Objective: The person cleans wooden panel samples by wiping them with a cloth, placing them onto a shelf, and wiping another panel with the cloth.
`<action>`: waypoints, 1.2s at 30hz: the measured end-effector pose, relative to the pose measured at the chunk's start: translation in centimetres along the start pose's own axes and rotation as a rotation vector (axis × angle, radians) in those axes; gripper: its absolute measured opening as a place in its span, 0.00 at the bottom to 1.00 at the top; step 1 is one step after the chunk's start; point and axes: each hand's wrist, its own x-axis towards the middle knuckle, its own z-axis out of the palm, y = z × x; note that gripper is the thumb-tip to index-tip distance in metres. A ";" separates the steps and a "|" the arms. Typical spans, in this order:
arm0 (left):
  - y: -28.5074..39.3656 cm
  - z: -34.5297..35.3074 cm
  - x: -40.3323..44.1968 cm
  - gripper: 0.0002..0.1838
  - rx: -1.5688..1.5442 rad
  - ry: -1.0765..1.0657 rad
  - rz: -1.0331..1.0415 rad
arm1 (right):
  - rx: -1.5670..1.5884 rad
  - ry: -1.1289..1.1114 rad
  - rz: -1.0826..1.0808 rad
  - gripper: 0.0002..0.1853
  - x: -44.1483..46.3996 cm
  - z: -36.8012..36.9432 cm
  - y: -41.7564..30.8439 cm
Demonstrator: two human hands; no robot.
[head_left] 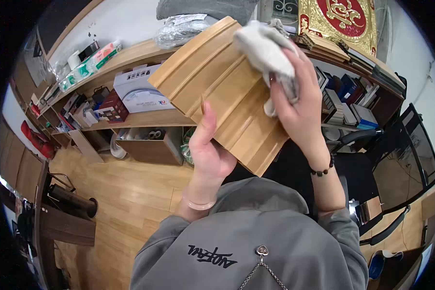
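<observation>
A light-brown wooden panel with raised ridges (222, 92) is held up, tilted, in front of my chest. My left hand (210, 150) grips its lower left edge, the thumb over the ridged face and the other fingers hidden behind it. Bunched in my right hand (302, 99) is a whitish cloth (263, 46), which lies against the upper right part of the panel. Some of the cloth hangs below my fingers.
Behind the panel runs a wooden shelf (135, 50) with a white box (141, 89) and books (348, 87). A black chair (401, 159) stands at the right. Dark wooden furniture (67, 224) is at the left, above a wood floor (125, 188).
</observation>
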 end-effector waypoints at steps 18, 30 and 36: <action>1.7 -1.4 1.9 0.30 0.188 0.306 -0.039 | -0.019 0.185 0.551 0.25 -12.8 -5.1 6.8; 4.9 -2.7 2.3 0.26 0.299 0.334 0.242 | -0.749 -0.547 0.930 0.16 -26.8 -7.7 21.8; 4.3 -2.9 2.6 0.27 0.322 0.424 0.257 | -0.167 -1.059 0.099 0.16 -27.8 -3.5 16.3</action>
